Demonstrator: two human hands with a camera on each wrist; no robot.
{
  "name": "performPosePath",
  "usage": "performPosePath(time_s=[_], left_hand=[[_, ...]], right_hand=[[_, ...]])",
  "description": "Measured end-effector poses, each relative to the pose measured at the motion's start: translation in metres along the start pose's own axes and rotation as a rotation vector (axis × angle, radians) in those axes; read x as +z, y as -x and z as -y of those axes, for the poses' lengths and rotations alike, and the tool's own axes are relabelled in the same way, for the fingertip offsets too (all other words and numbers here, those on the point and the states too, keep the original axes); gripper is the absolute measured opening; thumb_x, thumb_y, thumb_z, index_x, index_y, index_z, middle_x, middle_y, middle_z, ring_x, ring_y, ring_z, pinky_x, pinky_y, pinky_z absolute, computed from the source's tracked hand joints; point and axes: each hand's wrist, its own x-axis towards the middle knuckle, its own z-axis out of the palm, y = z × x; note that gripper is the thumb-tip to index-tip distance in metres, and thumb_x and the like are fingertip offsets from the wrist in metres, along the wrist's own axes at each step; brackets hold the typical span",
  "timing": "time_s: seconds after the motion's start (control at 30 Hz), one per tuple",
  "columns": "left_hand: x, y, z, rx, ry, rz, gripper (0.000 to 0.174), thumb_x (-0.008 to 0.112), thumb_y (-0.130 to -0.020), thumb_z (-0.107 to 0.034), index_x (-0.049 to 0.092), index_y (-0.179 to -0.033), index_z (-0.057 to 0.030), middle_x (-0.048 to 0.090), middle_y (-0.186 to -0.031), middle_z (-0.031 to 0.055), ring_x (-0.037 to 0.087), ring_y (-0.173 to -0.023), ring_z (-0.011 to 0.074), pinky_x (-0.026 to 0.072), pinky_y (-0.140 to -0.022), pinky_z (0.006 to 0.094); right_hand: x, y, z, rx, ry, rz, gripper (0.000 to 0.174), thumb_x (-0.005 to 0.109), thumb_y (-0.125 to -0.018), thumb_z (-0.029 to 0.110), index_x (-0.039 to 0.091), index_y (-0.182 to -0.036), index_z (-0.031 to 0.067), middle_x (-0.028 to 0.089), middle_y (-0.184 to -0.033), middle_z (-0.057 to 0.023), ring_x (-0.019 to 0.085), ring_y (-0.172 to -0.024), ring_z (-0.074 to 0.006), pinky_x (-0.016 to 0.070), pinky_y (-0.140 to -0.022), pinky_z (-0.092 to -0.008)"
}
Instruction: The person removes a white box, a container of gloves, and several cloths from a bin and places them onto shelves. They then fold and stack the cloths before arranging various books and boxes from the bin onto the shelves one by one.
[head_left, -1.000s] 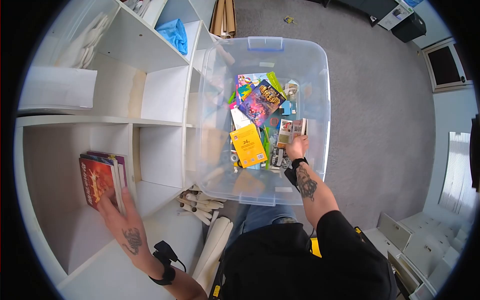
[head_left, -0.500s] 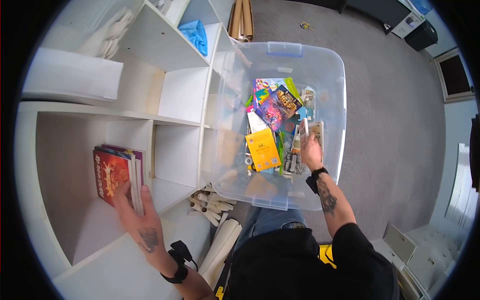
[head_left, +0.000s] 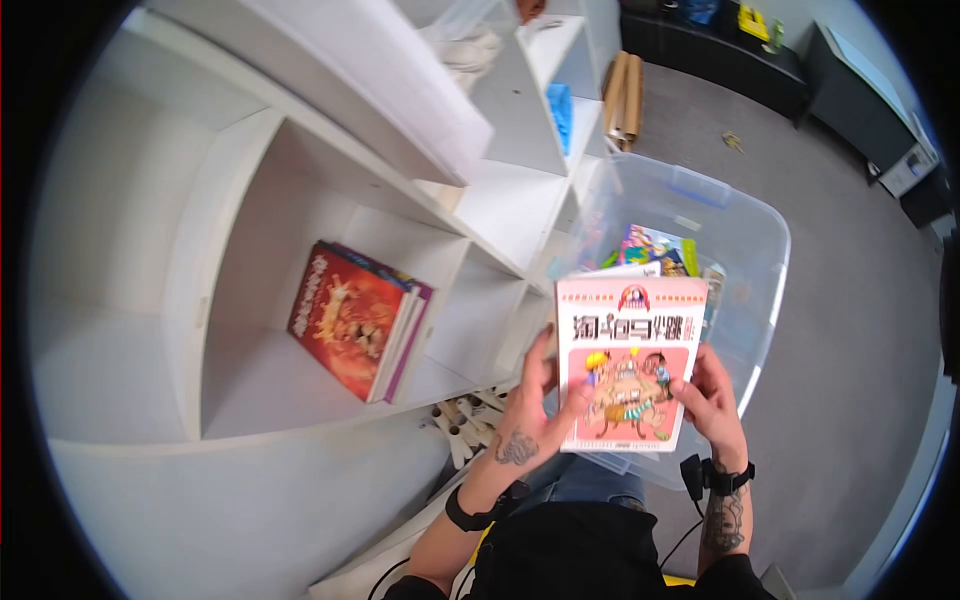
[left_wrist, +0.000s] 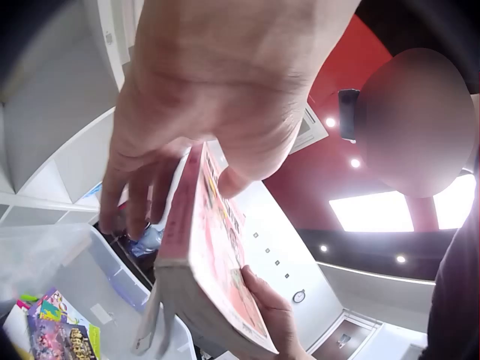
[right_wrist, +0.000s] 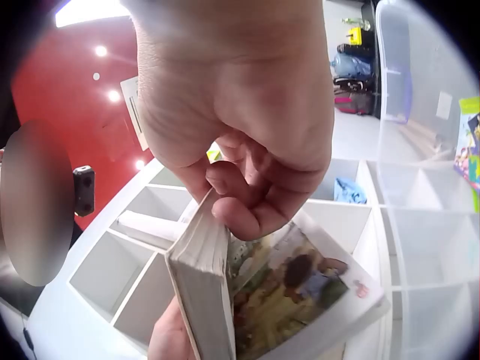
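A pink paperback book (head_left: 633, 350) with cartoon figures on its cover is held upright over the bin, between both hands. My left hand (head_left: 525, 410) is around its spine side, thumb on the cover and fingers behind. From the opposite edge, my right hand (head_left: 715, 400) grips it with the thumb on the front. Behind it, in the right wrist view, is a second book (right_wrist: 292, 300) with a painted picture of a child. Inside the shelf cubby to the left, a red book (head_left: 350, 320) stands leaning with several others, including a purple one (head_left: 415, 340).
The clear plastic bin (head_left: 765, 290) sits in front of me, with colourful booklets (head_left: 660, 250) inside. White shelving (head_left: 450, 290) runs along the left. Rolled tubes (head_left: 460, 425) stand below it, and brown rolls (head_left: 625, 95) lean at its far end.
My right hand has lifted the books out of the bin. My left hand has left the shelved books and come across to the pink book. The view has swung left.
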Motion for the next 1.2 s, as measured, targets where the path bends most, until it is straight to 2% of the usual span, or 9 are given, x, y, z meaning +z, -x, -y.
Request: performPosePath(time_s=[0.1,0.17,0.23,0.3,0.43,0.6,0.87,1.0,1.2], left_hand=[[-0.006,0.017,-0.006,0.073,0.086,-0.099,0.059,0.057,-0.099,-0.005,0.025,-0.147,0.0055,0.058,-0.131,0.0174,0.059,-0.116,0.0182,0.0451,-0.101,0.0315],[-0.018,0.029,-0.010,0.170,0.088,-0.234,0.056,0.056,-0.099,-0.004,0.026,-0.146,0.0053,0.057,-0.131,0.0175,0.058,-0.117,0.0183,0.0444,-0.102,0.0313],[-0.029,0.037,-0.015,0.252,0.051,-0.377,0.055,0.054,-0.099,-0.003,0.026,-0.146,0.0054,0.056,-0.132,0.0178,0.057,-0.119,0.0188,0.0435,-0.103,0.0316],[-0.037,0.041,-0.022,0.313,-0.024,-0.540,0.055,0.053,-0.100,-0.002,0.025,-0.146,0.0057,0.055,-0.133,0.0185,0.055,-0.122,0.0196,0.0425,-0.104,0.0322],[-0.051,0.039,-0.037,0.455,-0.086,-0.785,0.067,0.049,-0.100,-0.002,0.011,-0.154,0.0051,0.044,-0.146,0.0224,0.052,-0.127,0.0223,0.0392,-0.108,0.0347],[-0.064,0.050,-0.056,0.240,-0.901,-0.835,0.058,0.063,-0.091,-0.010,0.046,-0.145,0.0036,0.015,-0.156,0.0381,0.019,-0.145,0.0542,0.0216,-0.117,0.0546],[-0.058,0.038,-0.060,0.066,-0.945,-0.525,0.068,0.057,-0.096,-0.023,0.029,-0.153,0.0032,0.021,-0.157,0.0322,0.015,-0.145,0.0571,0.0172,-0.114,0.0679],[-0.072,0.017,-0.054,-0.007,-1.168,-0.593,0.071,0.059,-0.097,-0.037,0.032,-0.150,0.0014,0.029,-0.152,0.0293,0.022,-0.142,0.0570,0.0204,-0.111,0.0688],[-0.111,-0.027,-0.026,-0.069,-1.557,-0.818,0.074,0.062,-0.092,-0.052,0.040,-0.143,-0.0038,0.040,-0.141,0.0266,0.036,-0.136,0.0474,0.0272,-0.108,0.0653]], right_hand=[[0.026,-0.009,0.011,-0.032,-0.027,0.107,0.043,0.068,-0.095,0.013,0.048,-0.132,0.0018,0.067,-0.107,-0.0030,0.058,-0.075,-0.0049,0.0461,-0.064,-0.0198],[0.050,-0.031,0.004,-0.326,0.201,0.123,0.048,0.068,-0.095,0.013,0.045,-0.136,0.0002,0.066,-0.112,-0.0057,0.061,-0.088,-0.0086,0.0482,-0.076,-0.0236],[0.079,-0.040,0.003,-0.330,0.190,0.095,0.054,0.068,-0.095,0.012,0.043,-0.141,-0.0005,0.062,-0.120,-0.0093,0.061,-0.103,-0.0136,0.0488,-0.088,-0.0287],[0.094,-0.045,0.017,-0.078,-0.073,0.274,0.051,0.067,-0.096,0.012,0.045,-0.140,0.0005,0.064,-0.116,-0.0080,0.063,-0.102,-0.0130,0.0491,-0.086,-0.0281],[0.112,-0.070,0.046,0.075,0.015,0.600,0.044,0.056,-0.099,0.007,0.044,-0.141,-0.0003,0.069,-0.096,-0.0046,0.062,-0.068,-0.0059,0.0479,-0.058,-0.0218],[0.152,-0.095,0.072,0.007,0.112,0.594,0.038,0.049,-0.102,0.010,0.050,-0.138,-0.0030,0.067,-0.080,-0.0036,0.056,-0.051,-0.0057,0.0455,-0.047,-0.0225],[0.186,-0.127,0.100,0.001,0.138,0.562,0.036,0.059,-0.100,0.014,0.059,-0.128,-0.0080,0.069,-0.086,-0.0065,0.061,-0.058,-0.0067,0.0486,-0.051,-0.0221],[0.199,-0.134,0.082,-0.095,-0.170,0.510,0.032,0.055,-0.103,0.015,0.061,-0.123,-0.0098,0.070,-0.093,-0.0133,0.071,-0.073,-0.0160,0.0578,-0.058,-0.0259],[0.100,-0.137,0.006,0.008,-0.257,0.129,0.034,0.045,-0.106,0.023,0.063,-0.107,-0.0065,0.069,-0.086,-0.0123,0.068,-0.059,-0.0179,0.0541,-0.051,-0.0275]])
